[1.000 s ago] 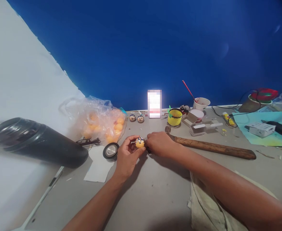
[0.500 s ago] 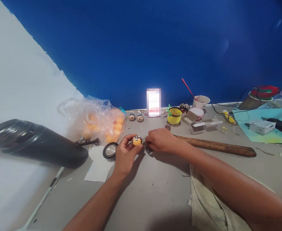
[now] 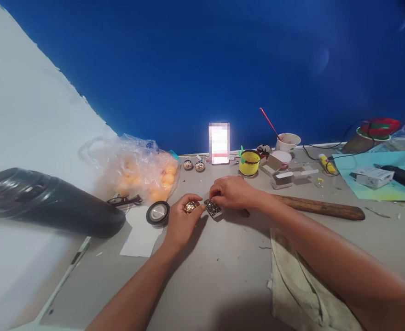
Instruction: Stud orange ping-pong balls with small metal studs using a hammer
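Note:
Cupped in my left hand is a small ball covered in shiny metal studs, with the fingers wrapped round it. My left thumb reaches toward a small open box full of dark, glittering little pieces. At the box's upper right edge, the fingers of my right hand are bent and pinched together. Whatever they hold, if anything, is too small or hidden to make out. Two more studded balls rest side by side near the wall.
Left are a bag of orange balls, a tape roll, white paper and a big dark cylinder. A phone leans on the wall. To the right are a yellow pot, a wooden handle and a cloth.
The ball has turned in my left hand; its plain orange side faced me before, and studs face me now. My right hand has shifted slightly, uncovering more of the small box.

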{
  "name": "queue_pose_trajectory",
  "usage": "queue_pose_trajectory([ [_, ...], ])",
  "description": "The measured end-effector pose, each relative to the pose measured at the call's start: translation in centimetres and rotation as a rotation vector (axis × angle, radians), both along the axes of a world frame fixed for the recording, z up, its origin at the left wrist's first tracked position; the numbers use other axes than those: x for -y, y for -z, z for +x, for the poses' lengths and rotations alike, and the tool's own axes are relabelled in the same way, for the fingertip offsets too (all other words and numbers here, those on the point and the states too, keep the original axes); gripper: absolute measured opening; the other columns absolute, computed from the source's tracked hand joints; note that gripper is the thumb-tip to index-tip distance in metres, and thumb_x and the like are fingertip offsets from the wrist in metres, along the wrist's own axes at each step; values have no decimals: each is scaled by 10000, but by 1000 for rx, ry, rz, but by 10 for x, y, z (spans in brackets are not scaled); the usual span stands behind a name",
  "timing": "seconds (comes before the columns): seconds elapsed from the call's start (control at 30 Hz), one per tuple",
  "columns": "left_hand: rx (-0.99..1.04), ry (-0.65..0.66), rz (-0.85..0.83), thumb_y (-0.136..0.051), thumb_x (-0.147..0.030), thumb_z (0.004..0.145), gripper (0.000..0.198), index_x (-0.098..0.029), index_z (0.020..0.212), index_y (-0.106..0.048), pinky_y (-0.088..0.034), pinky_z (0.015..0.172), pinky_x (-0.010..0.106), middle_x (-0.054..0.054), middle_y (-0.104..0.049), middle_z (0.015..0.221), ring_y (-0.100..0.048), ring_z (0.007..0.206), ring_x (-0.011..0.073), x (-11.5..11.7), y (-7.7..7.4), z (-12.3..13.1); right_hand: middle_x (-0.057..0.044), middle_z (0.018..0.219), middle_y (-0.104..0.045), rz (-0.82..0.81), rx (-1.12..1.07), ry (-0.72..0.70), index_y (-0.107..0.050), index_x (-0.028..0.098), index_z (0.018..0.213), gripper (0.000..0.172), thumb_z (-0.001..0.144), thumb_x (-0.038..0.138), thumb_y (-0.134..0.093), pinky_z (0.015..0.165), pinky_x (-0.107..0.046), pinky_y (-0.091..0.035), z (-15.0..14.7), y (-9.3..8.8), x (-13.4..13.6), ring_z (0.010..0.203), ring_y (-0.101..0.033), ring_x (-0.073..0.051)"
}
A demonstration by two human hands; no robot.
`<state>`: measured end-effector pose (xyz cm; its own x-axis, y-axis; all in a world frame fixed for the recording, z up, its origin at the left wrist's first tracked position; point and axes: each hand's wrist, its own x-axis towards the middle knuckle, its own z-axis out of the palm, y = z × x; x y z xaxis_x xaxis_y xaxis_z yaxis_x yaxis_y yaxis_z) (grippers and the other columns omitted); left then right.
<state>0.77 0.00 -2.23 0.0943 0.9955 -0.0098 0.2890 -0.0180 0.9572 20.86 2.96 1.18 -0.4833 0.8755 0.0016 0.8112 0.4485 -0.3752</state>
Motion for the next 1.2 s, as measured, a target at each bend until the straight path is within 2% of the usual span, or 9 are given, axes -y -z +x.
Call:
queue_pose_trajectory([
  [0.1, -213, 15, 256, -698, -269, 801, 66, -210, 803, -728, -458, 647, 292, 14, -645, 816, -597, 708, 158, -1, 4, 1, -20, 1014, -764, -4, 4, 3, -789, 270, 966, 255, 858, 266, -558, 638, -289, -330, -1, -2, 1, 910, -642, -208],
  [0.2, -284, 39, 390, -686, -249, 819, 69, -222, 817, -750, -474, 713, 302, 20, -639, 844, -625, 784, 173, -2, 9, 3, -25, 999, -771, 3, 19, -6, -794, 263, 955, 255, 844, 259, -565, 615, -294, -311, -1, -4, 2, 912, -649, -212],
  [0.43, -319, 80, 437, -671, -223, 840, 91, -225, 850, -762, -481, 720, 298, 17, -607, 848, -616, 778, 165, -6, 14, 8, -32, 1002, -779, -6, 58, -16, -797, 259, 961, 259, 837, 244, -571, 582, -294, -282, 0, -6, 2, 912, -662, -215],
  [0.7, -335, 85, 436, -665, -181, 830, 75, -207, 801, -728, -489, 736, 295, 13, -616, 844, -619, 774, 160, -8, 15, 10, -20, 1013, -780, -1, 17, -17, -794, 264, 952, 257, 837, 257, -565, 593, -289, -293, 2, -4, 0, 926, -660, -214],
  [0.87, -334, 76, 490, -668, -200, 843, 98, -215, 900, -746, -509, 762, 309, 19, -630, 869, -634, 807, 174, -7, 14, 10, -32, 1012, -778, -3, 70, -3, -790, 264, 969, 271, 845, 257, -549, 586, -293, -290, 1, -6, 1, 910, -662, -218],
  [1.2, -446, 104, 605, -645, -191, 880, 109, -217, 881, -751, -495, 727, 284, 19, -585, 893, -615, 783, 156, -6, 18, 9, -64, 1037, -773, -6, 121, -8, -780, 248, 991, 280, 874, 270, -526, 649, -286, -368, -2, -6, 3, 950, -668, -241],
])
